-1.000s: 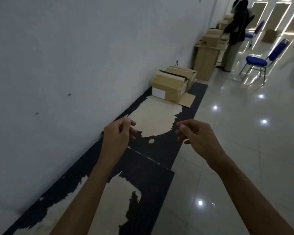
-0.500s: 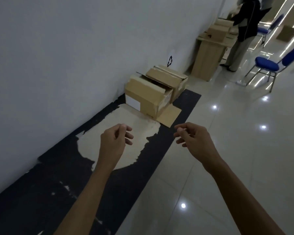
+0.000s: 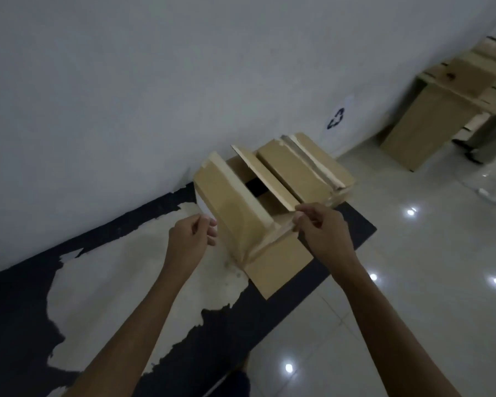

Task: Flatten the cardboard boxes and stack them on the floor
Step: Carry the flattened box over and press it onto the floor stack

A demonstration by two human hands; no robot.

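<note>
Head view: two bare arms reach fwd from the near edge. Nearest cardboard box [image 3: 241, 204] sits on a worn dark floor mat [image 3: 26, 310] against the white wall [image 3: 126, 81], top flaps partly raised. Right hand [image 3: 324, 227] pinches a flap edge at the box's near right corner. Left hand [image 3: 191, 239] is just left of the box, fingers curled; can't tell if it grips anything. Second box [image 3: 301, 164] directly behind, touching. More cardboard [image 3: 430, 121] far right.
</note>
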